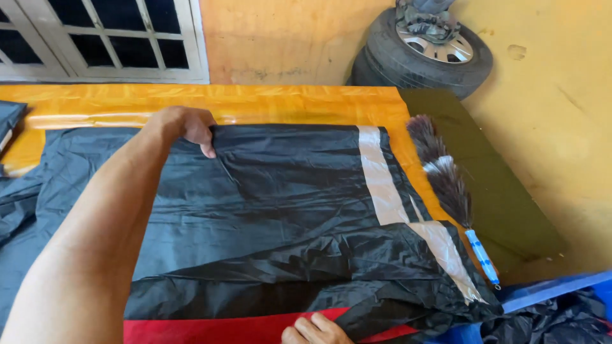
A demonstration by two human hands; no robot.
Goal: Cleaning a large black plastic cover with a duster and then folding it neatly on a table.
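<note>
We work on a low table (268,102) covered in glossy orange sheet, with an olive-green board (503,191) along its right side. Behind the table stand a peach wall, a white-framed window (108,38) to the left, and two stacked tyres (424,54) leaning in the corner.

Across the table lies a black raincoat (268,210), thin, shiny and creased, with a pale grey reflective stripe (382,185) running down its right part. A red fabric edge (217,330) shows below it.

Our left hand (185,126) pinches the raincoat's far edge, thumb and fingers closed on the fabric. Our right hand (315,331) rests on the near edge, fingers curled; we cannot tell whether it grips.

Right of the raincoat lies a feather duster (446,178) with a blue handle.
</note>
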